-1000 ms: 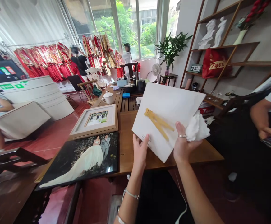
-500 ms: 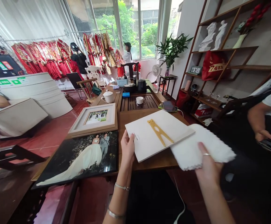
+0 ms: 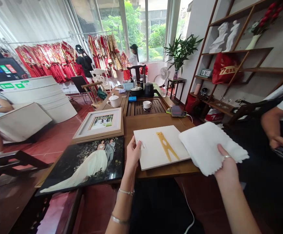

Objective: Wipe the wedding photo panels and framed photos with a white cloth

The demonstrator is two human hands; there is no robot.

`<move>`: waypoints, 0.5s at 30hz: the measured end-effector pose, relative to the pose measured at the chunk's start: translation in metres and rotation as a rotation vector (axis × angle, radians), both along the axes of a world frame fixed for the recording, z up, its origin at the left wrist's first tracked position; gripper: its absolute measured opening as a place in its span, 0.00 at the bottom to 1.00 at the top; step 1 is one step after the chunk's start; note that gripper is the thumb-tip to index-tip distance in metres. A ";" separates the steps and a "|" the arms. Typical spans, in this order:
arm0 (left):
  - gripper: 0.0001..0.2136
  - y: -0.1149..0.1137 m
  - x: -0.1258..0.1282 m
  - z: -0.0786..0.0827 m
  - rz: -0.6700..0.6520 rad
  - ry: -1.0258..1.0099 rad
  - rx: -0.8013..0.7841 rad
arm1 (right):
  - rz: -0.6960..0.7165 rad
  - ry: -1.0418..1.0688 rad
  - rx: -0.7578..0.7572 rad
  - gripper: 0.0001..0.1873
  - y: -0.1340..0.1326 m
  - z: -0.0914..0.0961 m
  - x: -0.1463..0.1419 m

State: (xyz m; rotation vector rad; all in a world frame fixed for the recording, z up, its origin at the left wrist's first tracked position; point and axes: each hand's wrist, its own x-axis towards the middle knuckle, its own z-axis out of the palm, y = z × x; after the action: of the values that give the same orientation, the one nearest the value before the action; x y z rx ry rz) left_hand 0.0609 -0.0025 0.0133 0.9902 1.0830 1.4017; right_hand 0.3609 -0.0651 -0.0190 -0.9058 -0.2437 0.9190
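Note:
A white board (image 3: 153,152), the back of a frame with a yellow wooden stand (image 3: 166,145) on it, lies flat on the wooden table (image 3: 143,122). My left hand (image 3: 133,152) grips the board's left edge, fingers curled round it. My right hand (image 3: 225,165) holds a white cloth (image 3: 209,146) spread flat over the board's right end. To the left of the board lie a large glossy wedding photo (image 3: 88,164) and a framed photo (image 3: 100,123).
A tea tray with a teapot (image 3: 113,100), a cup (image 3: 146,104) and a kettle (image 3: 148,88) sits further back. A phone (image 3: 177,111) lies beyond the board. Another person's arm (image 3: 275,125) is at the right. Other people stand by racks of red dresses (image 3: 49,61).
The board went from tilted upright in both hands to lying flat on the table. The cloth, bunched in my right hand before, is now spread out over the board's right end.

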 end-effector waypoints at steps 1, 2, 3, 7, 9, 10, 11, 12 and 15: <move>0.24 0.001 -0.001 -0.001 0.006 0.019 0.001 | -0.036 0.007 -0.037 0.13 0.002 0.002 -0.006; 0.23 0.002 -0.002 -0.002 0.014 0.042 0.005 | -0.068 0.020 -0.068 0.14 0.004 0.004 -0.011; 0.22 0.004 -0.003 -0.002 0.022 0.074 0.015 | -0.089 0.033 -0.091 0.14 0.005 0.006 -0.014; 0.15 0.007 -0.011 -0.004 0.049 0.330 0.047 | -0.043 -0.012 -0.093 0.15 0.009 0.004 -0.016; 0.16 0.007 -0.012 -0.002 0.059 0.516 0.022 | -0.004 -0.085 -0.070 0.14 0.009 -0.001 -0.012; 0.18 0.006 -0.011 0.000 0.065 0.606 0.005 | 0.008 -0.124 -0.058 0.13 0.010 -0.003 -0.010; 0.21 0.005 -0.010 0.002 0.069 0.691 -0.014 | 0.007 -0.156 -0.051 0.13 0.011 -0.003 -0.009; 0.24 0.003 -0.008 0.005 0.074 0.772 -0.030 | -0.016 -0.180 -0.046 0.13 0.012 -0.002 -0.009; 0.28 -0.002 -0.002 0.014 0.077 0.959 -0.056 | -0.206 -0.284 0.027 0.20 0.019 0.010 -0.009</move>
State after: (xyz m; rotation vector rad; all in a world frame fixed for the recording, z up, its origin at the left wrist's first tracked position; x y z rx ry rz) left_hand 0.0593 -0.0044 0.0269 1.6536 1.8432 0.9153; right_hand 0.3520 -0.0460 -0.0089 -1.0159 -0.3976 0.5944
